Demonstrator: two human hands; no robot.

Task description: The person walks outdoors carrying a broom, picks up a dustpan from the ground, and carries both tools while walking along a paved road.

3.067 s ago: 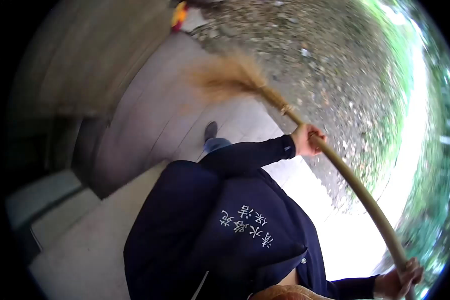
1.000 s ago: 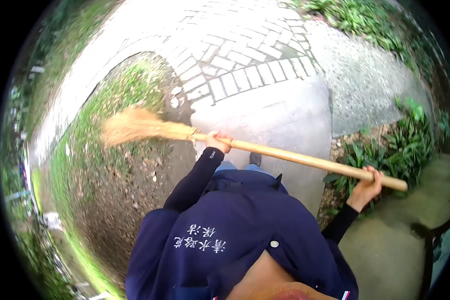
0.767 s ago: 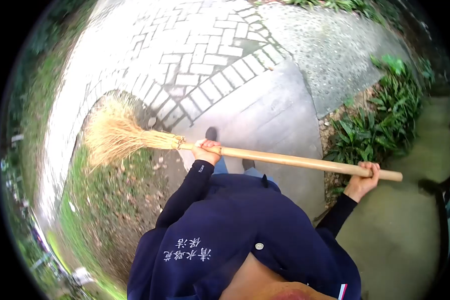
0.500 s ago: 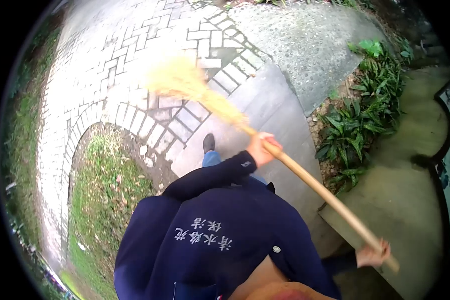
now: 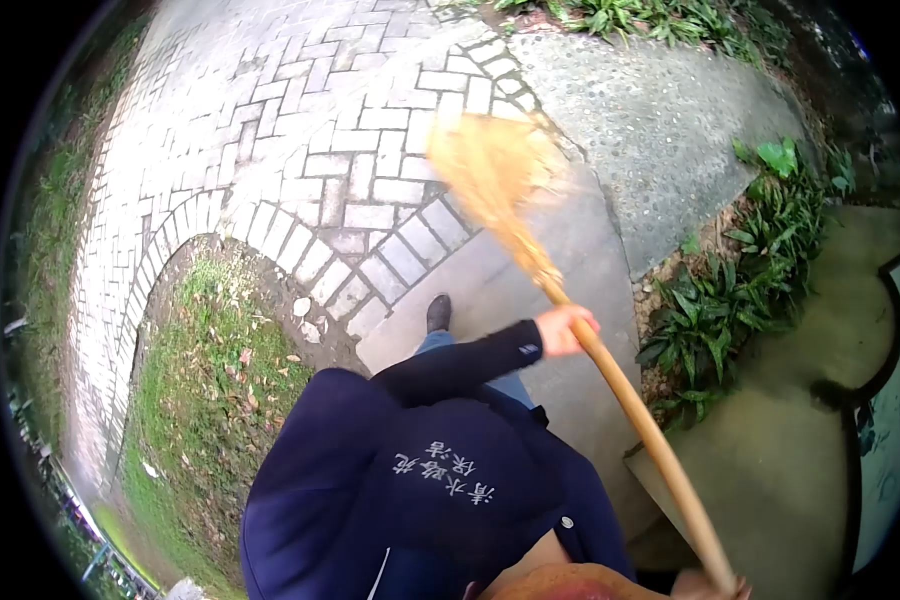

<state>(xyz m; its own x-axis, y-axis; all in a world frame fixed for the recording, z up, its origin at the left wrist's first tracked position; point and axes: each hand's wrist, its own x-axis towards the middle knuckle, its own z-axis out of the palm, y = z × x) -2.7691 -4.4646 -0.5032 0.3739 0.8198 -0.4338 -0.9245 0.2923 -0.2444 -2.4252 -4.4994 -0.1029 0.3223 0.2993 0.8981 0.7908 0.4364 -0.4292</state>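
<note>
A straw broom (image 5: 495, 170) with a long wooden handle (image 5: 635, 410) slants across the view, its bristles blurred over the paving. My left hand (image 5: 566, 330), in a black sleeve, is wrapped round the handle just below the bound straw. At the bottom edge, my right hand (image 5: 712, 585) grips the far end of the handle; part of it is cut off by the frame.
A brick path (image 5: 360, 150) meets smooth concrete slabs (image 5: 530, 260) and a pebbled slab (image 5: 650, 130). Leafy plants (image 5: 710, 310) border the right side, beside a greenish-grey surface (image 5: 790, 400). A grass patch (image 5: 210, 390) with fallen leaves lies left. One shoe (image 5: 438, 312) stands on the concrete.
The broom head has swung to the right, from the brick path towards the concrete. My left hand has shifted right and down; my right hand has dropped to the bottom edge of the view.
</note>
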